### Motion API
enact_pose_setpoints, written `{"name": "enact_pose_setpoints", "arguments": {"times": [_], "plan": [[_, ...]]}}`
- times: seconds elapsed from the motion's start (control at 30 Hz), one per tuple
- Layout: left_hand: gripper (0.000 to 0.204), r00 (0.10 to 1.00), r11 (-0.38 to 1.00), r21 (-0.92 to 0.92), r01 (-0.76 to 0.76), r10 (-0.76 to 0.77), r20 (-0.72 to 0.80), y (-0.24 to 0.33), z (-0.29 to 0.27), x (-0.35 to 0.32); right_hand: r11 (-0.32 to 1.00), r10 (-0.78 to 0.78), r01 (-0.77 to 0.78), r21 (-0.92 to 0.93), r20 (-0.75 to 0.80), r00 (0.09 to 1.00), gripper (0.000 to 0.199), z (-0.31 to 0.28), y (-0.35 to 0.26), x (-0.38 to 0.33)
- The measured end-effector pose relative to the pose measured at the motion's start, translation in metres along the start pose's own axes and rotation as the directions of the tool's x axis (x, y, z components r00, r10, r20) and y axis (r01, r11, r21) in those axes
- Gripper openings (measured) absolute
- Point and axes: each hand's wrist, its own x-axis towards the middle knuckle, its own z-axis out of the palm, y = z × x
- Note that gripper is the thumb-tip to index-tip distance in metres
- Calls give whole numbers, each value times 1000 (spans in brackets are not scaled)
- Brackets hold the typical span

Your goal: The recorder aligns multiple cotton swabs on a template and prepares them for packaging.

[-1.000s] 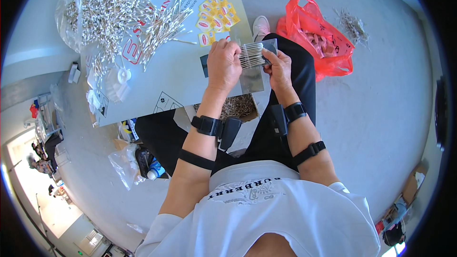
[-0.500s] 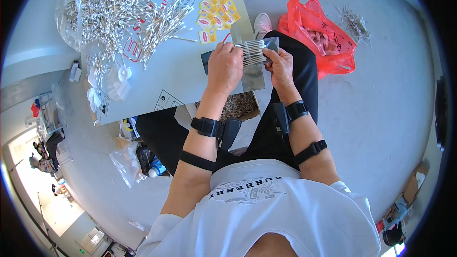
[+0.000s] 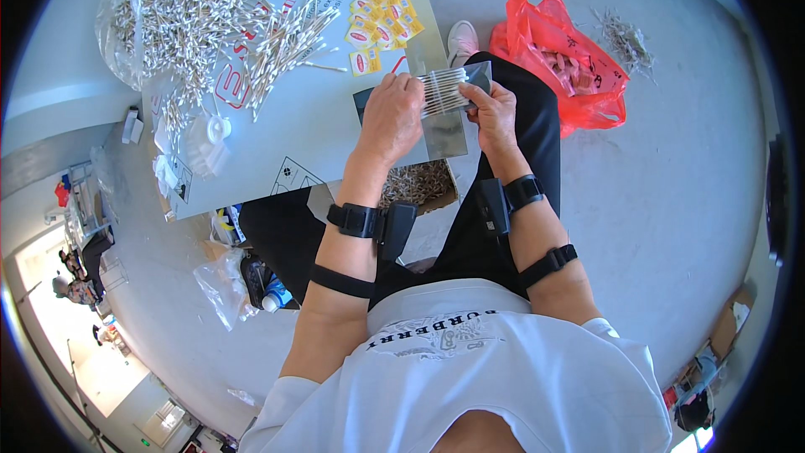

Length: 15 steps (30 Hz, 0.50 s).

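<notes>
**Both hands closed on a row of cotton swabs**

Far to the left of the fingers, a loose heap of cotton swabs (image 3: 197, 13) lay spread over the grey board (image 3: 319, 117), with a small white plastic piece (image 3: 210, 130) near its lower edge. Closer in, just up and left of the fingers, sat a scatter of small yellow labels (image 3: 381, 21).

The left hand (image 3: 392, 117) was curled over the left end of a flat bundle of swabs (image 3: 444, 91), fingers clenched down on it with the knuckles uppermost. The bundle lay side by side in one layer, bridging the gap between the two hands, above a shiny metal sheet (image 3: 444, 130). The right hand (image 3: 495, 113) pinched the bundle's right end, its fingertips bent inward against the sticks.

Beyond the right fingers, well apart, a red plastic bag (image 3: 570, 63) sat on the floor, and further right a small tuft of loose sticks (image 3: 625, 33).

In my judgement the risk lay in the row — a single layer held only at its ends could fan out or drop sticks if either grip slackened or the hands pulled unevenly.

The left palm hid how the thumb met the swabs, and whether the bundle touched the metal sheet could not be told. A box of sticks (image 3: 419, 184) below the wrists was half covered by the forearms.
</notes>
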Motion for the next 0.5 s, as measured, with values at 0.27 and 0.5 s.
{"name": "enact_pose_setpoints", "arguments": {"times": [0.27,0.5], "plan": [[8,998,999,-15,43,-42,36,-7,-5,-8,1000,-2,2,0,1,1000,7,2,-1,-1],[9,997,995,75,-72,71,3,-7,0,-6,1000,-11,11,7,18,1000,7,3,1,0]]}}
